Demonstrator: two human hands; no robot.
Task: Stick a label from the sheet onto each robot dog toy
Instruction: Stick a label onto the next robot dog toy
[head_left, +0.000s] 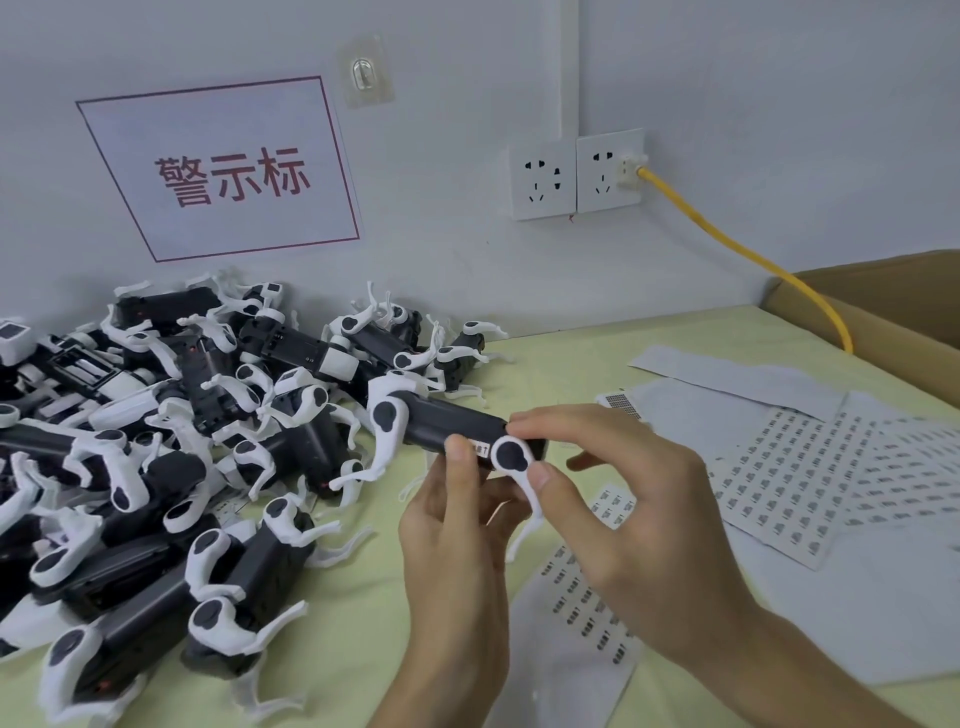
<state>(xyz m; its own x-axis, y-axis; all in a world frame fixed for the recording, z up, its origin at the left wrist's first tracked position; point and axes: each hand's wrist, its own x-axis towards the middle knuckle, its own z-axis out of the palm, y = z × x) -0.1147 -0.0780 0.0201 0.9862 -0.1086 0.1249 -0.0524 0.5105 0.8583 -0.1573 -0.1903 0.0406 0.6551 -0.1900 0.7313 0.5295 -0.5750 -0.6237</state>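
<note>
I hold one robot dog toy (441, 423), a black body with white legs, above the table's middle. My left hand (454, 525) grips it from below, thumb pressed on its side beside a small white label (480, 448). My right hand (623, 499) pinches the toy's right end, index finger on top and thumb on a white leg joint. A label sheet (587, 587) lies under my right hand. More label sheets (810, 467) lie to the right.
A heap of several robot dog toys (171, 441) covers the table's left side up to the wall. A cardboard box (883, 312) stands at the far right. A yellow cable (737, 249) runs from the wall socket (610, 169) toward the box.
</note>
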